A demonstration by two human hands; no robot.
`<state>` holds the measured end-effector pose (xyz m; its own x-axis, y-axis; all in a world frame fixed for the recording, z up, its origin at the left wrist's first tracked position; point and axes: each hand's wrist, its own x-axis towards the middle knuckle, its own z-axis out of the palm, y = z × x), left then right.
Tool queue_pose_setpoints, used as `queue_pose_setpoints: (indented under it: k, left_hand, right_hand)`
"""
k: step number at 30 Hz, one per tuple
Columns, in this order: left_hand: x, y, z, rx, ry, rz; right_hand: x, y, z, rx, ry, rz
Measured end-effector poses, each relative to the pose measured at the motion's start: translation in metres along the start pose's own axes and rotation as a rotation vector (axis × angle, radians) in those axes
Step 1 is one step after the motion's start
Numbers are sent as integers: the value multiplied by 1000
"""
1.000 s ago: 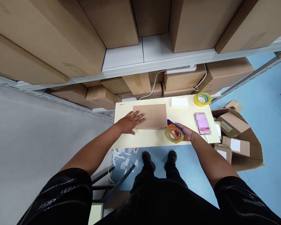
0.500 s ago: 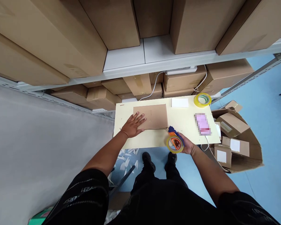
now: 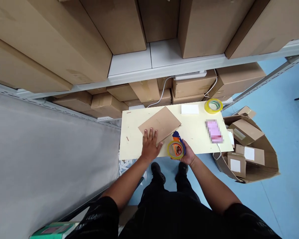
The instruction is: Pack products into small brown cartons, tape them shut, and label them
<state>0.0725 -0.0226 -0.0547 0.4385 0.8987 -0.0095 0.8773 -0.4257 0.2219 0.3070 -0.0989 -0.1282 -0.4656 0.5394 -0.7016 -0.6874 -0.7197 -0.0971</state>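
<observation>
A flat brown cardboard box (image 3: 164, 121) lies turned at an angle on the pale table (image 3: 132, 146). My left hand (image 3: 150, 144) rests on its near left part, fingers spread and palm down. In my right hand (image 3: 188, 152) is a blue and orange tape dispenser (image 3: 176, 144) with a roll of clear tape on it. It is held just off the box's near right corner, over the table's front edge; I cannot tell whether it touches the box. The fingers go through the middle of the dispenser and are partly hidden.
A yellow tape roll (image 3: 213, 106), a white block (image 3: 189, 109) and a blurred pink phone-like thing (image 3: 214, 131) with a cable lie on the table. Shelves of cartons (image 3: 161, 20) overhang the back. To the right, a large open carton (image 3: 270, 159) holds several small boxes.
The box has swung round from square to slanted. My left hand has moved right and nearer to me along it. My right hand has shifted a little left with the tape dispenser.
</observation>
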Motion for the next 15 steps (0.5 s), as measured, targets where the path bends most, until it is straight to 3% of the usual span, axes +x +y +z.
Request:
queue_pose_setpoints:
  k: [3, 5, 9, 12, 15]
  left_hand:
    - [-27, 31, -4, 39, -37, -9]
    - [-34, 32, -14, 85, -139, 93]
    - [-4, -11, -42, 146, -312, 368]
    - [36, -47, -51, 132, -294, 506]
    - [59, -59, -45, 112, -274, 556]
  right_hand:
    - [10, -28, 5, -46, -6, 1]
    - [10, -47, 5, -86, 7, 20]
    - [9, -84, 13, -210, 50, 116]
    - [14, -106, 26, -304, 98, 157]
    - [23, -123, 37, -355, 126, 175]
